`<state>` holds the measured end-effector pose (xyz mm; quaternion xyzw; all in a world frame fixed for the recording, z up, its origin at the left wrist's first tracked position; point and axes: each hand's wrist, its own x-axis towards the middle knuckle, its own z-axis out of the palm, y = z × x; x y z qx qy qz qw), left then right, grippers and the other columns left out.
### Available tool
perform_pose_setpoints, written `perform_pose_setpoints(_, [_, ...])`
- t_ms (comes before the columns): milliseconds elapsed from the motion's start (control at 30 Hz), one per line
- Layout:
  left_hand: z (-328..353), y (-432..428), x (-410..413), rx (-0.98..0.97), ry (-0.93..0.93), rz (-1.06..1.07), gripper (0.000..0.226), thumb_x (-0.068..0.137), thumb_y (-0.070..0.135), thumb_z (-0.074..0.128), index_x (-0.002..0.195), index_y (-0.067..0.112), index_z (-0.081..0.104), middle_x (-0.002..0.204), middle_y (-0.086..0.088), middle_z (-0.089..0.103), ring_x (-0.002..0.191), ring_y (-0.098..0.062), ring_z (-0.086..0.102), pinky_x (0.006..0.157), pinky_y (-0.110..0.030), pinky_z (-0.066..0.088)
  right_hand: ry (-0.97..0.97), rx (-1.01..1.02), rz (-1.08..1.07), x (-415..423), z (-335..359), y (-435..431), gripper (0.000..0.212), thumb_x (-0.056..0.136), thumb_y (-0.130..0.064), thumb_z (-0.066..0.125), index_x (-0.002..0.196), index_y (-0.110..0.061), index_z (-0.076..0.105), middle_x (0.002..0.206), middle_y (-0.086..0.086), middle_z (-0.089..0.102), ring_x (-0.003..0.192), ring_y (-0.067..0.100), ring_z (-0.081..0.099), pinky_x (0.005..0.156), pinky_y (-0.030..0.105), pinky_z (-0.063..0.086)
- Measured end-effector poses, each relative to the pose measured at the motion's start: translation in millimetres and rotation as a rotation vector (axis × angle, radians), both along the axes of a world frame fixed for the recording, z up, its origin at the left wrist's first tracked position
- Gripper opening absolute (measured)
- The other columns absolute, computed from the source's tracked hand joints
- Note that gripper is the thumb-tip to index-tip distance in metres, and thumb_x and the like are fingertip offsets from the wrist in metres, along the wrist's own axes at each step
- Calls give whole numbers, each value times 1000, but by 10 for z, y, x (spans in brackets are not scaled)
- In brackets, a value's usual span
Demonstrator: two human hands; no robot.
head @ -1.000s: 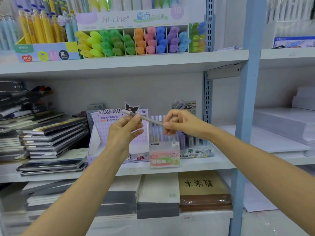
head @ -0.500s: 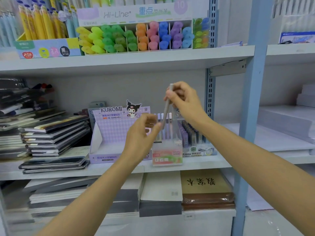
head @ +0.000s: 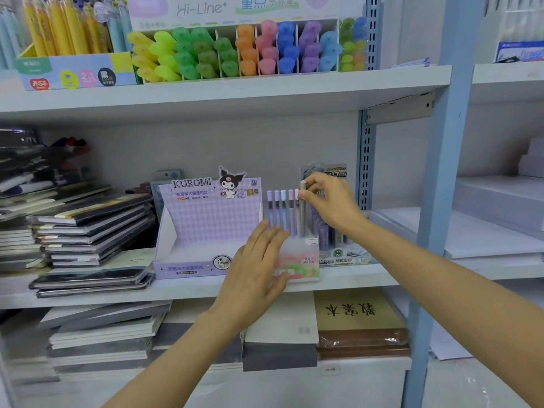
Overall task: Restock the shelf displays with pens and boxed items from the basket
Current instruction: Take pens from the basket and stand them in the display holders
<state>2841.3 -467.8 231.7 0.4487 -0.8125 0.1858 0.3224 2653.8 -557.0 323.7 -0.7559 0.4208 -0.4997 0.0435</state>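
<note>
A grey pen (head: 302,213) stands upright in the clear Fruit Soda pen holder (head: 306,262) on the middle shelf, beside several pastel pens (head: 279,210). My right hand (head: 326,201) pinches the grey pen near its top. My left hand (head: 256,269) lies flat with straight fingers against the front left of the holder. Left of the holder stands the purple Kuromi display box (head: 206,228), whose tray looks bare. No basket is in view.
Stacks of notebooks (head: 88,231) fill the shelf's left part. Above, a Hi-Line highlighter display (head: 235,51) and yellow pens (head: 59,28). A lead-refill display (head: 338,245) stands right of the holder. A blue upright post (head: 441,201) borders the bay; paper reams (head: 500,225) lie beyond.
The pen went from held level between both hands to upright in my right hand, then down into the holder. My left hand let go of it and moved onto the holder's front.
</note>
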Motion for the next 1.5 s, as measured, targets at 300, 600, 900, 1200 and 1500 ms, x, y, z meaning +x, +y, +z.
perform_pose_setpoints(300, [-23, 6, -29, 5, 31, 3, 60, 97, 33, 50, 150, 16, 29, 157, -1, 27, 150, -14, 1, 114, -32, 23, -52, -11, -12, 18, 1, -33, 17, 91, -23, 66, 99, -8, 67, 85, 1, 74, 86, 13, 68, 87, 36, 52])
perform_pose_setpoints(600, [-17, -3, -24, 6, 26, 6, 60, 96, 31, 52, 149, 17, 29, 157, -1, 27, 150, -13, 1, 113, -31, 23, 49, 4, -12, 46, -13, -74, 22, 90, -25, 67, 106, -13, 59, 78, 3, 73, 78, 18, 67, 77, 37, 53])
perform_pose_setpoints(900, [-25, 5, -16, 21, 25, -1, 61, 96, 30, 51, 151, 17, 27, 156, 0, 27, 150, -12, -1, 112, -33, 30, 201, -132, -157, 3, -76, -166, 15, 93, -26, 63, 100, -14, 68, 100, 0, 67, 102, 18, 51, 85, 36, 46])
perform_pose_setpoints(1200, [-188, 249, 44, -155, 121, 15, 57, 92, 23, 53, 146, 10, 38, 148, -13, 35, 139, -31, 29, 113, -42, 26, 8, -241, 162, 120, -317, 684, 13, 95, -12, 58, 100, -6, 68, 92, 2, 64, 76, 8, 55, 70, 18, 42])
perform_pose_setpoints(1500, [-2109, 701, 509, 170, 192, 71, 31, 76, 0, 57, 106, 7, 61, 103, -11, 61, 96, -28, 51, 80, -37, 39, 285, 407, 443, 595, -2251, 1221, 21, 97, -21, 56, 87, -10, 70, 71, 0, 67, 61, 14, 59, 62, 39, 51])
